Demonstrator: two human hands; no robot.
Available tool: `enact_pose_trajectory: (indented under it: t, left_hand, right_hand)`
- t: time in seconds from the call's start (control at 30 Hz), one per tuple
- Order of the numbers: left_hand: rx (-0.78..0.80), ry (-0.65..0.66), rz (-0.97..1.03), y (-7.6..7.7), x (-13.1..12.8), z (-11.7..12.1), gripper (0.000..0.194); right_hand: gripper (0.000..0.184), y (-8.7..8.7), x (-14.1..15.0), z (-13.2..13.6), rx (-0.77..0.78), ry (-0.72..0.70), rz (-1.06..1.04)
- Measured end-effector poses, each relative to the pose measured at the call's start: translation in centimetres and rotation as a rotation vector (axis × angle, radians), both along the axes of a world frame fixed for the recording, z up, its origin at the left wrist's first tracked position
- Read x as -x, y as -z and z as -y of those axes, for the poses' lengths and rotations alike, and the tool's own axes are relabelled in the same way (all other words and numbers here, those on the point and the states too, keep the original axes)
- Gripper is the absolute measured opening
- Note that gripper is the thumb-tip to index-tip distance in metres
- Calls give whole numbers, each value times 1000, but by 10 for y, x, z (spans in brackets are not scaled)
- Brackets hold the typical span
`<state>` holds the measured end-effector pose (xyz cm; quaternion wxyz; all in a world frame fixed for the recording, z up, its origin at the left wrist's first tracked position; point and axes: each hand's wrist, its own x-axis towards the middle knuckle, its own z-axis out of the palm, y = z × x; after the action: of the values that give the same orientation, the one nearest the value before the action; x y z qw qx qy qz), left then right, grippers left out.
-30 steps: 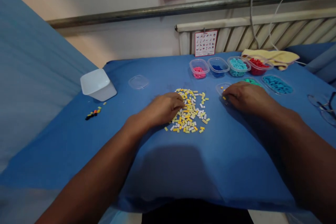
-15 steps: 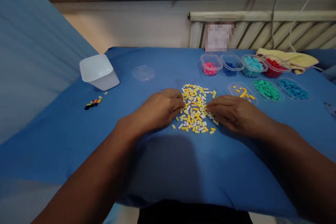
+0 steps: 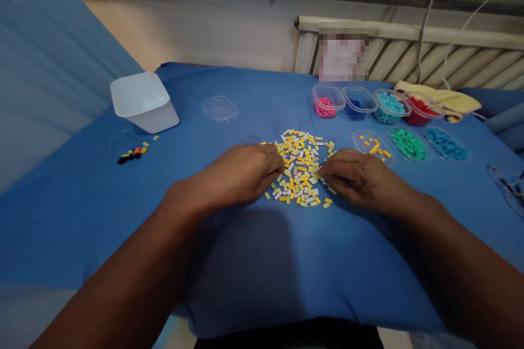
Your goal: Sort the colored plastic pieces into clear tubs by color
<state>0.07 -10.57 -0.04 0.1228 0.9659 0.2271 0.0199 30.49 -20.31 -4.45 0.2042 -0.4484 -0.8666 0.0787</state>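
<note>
Found tubs [image 3: 336, 107] sorted by colour, yellow-white bricks [image 3: 301, 169] left mixed; cannot tell pinch in curled left hand [image 3: 251, 170], right hand [image 3: 362, 177]

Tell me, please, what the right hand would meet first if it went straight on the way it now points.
The right hand would most likely meet the pile of small bricks first, as its fingers point left into it; whether they already touch some bricks is unclear.

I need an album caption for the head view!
Left hand and right hand among yellow and white bricks.
</note>
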Motion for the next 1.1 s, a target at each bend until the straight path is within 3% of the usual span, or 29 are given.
enact_pose_trajectory:
  t: [0.2, 0.37, 0.67, 0.87, 1.1]
  left_hand:
    - [-30, -21, -14, 6, -2, -1, 24]
    - [-82, -53, 61, 6, -8, 4, 26]
    - [-155, -20, 60, 27, -50, 8, 33]
    - [-161, -59, -55, 18, -62, 7, 30]
    - [-157, -25, -26, 14, -59, 8, 28]
  right_hand:
    - [26, 8, 3, -4, -6, 84, -6]
    - [21, 3, 12, -6, 49, 151, -8]
    - [18, 0, 26, -10, 127, 281, -33]
    - [17, 3, 25, -12, 178, 289, -109]
    - [18, 1, 19, -7, 54, 303, -147]
